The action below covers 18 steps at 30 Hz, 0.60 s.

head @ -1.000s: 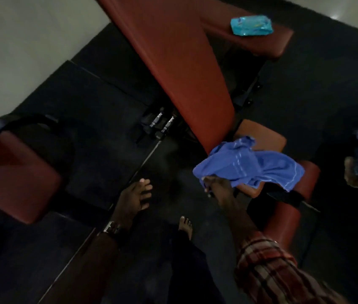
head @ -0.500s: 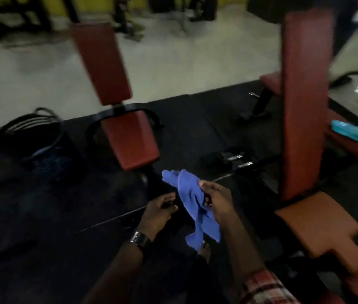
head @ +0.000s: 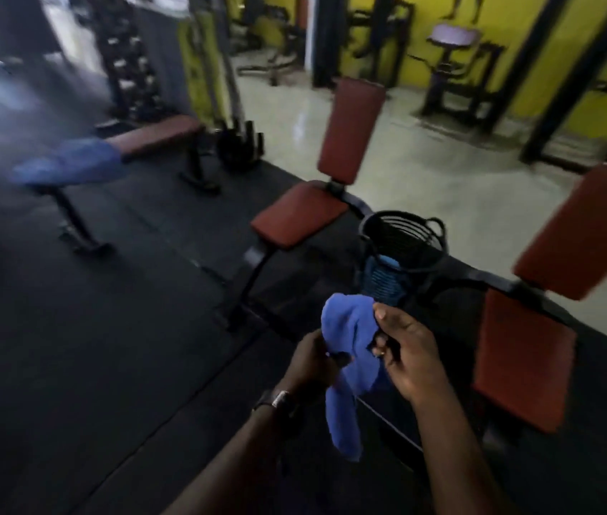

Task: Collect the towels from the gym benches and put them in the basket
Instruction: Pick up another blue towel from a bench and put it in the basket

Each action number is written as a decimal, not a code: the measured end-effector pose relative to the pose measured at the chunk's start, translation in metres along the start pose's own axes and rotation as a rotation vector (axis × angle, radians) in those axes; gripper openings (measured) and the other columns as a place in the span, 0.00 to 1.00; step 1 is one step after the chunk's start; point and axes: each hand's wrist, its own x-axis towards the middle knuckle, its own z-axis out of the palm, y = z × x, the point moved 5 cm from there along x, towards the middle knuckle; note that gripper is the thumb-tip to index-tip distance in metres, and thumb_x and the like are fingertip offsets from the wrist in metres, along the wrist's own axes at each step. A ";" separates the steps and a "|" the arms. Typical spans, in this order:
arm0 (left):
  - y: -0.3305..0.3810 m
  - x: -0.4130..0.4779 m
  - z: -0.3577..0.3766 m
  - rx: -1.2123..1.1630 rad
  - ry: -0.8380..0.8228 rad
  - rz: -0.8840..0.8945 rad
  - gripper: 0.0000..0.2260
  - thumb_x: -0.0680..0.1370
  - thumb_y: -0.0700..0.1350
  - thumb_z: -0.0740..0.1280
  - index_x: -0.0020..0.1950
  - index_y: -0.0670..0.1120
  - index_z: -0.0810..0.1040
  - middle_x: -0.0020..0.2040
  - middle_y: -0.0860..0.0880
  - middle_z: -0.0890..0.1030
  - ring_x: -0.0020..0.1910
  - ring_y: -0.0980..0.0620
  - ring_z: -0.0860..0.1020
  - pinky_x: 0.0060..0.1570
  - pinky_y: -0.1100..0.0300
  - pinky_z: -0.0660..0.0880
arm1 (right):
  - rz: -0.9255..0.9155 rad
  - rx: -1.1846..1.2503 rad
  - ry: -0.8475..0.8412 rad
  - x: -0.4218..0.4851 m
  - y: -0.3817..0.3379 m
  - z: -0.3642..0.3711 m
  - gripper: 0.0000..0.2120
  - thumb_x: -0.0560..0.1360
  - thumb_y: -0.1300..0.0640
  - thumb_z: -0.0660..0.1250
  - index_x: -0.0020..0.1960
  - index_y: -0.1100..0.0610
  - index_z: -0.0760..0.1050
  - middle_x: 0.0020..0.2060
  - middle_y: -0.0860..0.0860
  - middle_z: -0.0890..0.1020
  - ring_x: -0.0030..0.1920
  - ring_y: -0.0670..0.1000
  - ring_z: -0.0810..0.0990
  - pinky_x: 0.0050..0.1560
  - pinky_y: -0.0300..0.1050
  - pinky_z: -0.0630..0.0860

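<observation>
I hold a blue towel [head: 350,366] in front of me with both hands. My right hand [head: 406,354] grips its upper part, and my left hand [head: 313,360] holds its left edge; the rest hangs down between my arms. A black slatted basket [head: 402,236] stands on the dark mat just beyond my hands, between two red seats, with something blue [head: 382,278] showing through its wall. Another blue towel [head: 71,163] lies over the near end of a flat red bench [head: 157,133] at the far left.
A red upright-backed seat [head: 302,217] stands left of the basket and another [head: 525,358] to its right. Weight racks and machines line the yellow back wall. The black mat [head: 90,347] stretches left of me; pale floor lies behind the seats.
The view has swung left and up from the incline bench to the basket. The towel left the bench in my right hand, and my left hand has joined it on the cloth.
</observation>
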 end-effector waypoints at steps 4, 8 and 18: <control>0.005 0.041 -0.131 0.016 0.233 0.056 0.09 0.68 0.40 0.72 0.47 0.44 0.78 0.43 0.47 0.80 0.45 0.52 0.76 0.45 0.55 0.75 | 0.007 -0.062 -0.138 0.082 0.015 0.119 0.10 0.77 0.67 0.64 0.43 0.56 0.81 0.34 0.49 0.85 0.30 0.45 0.81 0.28 0.36 0.75; 0.015 0.074 -0.256 0.035 0.479 0.066 0.09 0.69 0.47 0.73 0.48 0.52 0.79 0.44 0.54 0.84 0.46 0.57 0.80 0.49 0.51 0.79 | 0.000 -0.223 -0.290 0.155 0.032 0.243 0.10 0.77 0.66 0.64 0.42 0.55 0.81 0.35 0.47 0.85 0.35 0.46 0.82 0.35 0.38 0.78; -0.002 0.101 -0.530 -0.058 0.971 0.128 0.13 0.78 0.36 0.67 0.61 0.44 0.76 0.56 0.47 0.83 0.56 0.49 0.81 0.57 0.49 0.78 | 0.092 -0.339 -0.739 0.255 0.102 0.551 0.07 0.77 0.63 0.66 0.48 0.57 0.83 0.42 0.54 0.85 0.38 0.51 0.82 0.36 0.43 0.77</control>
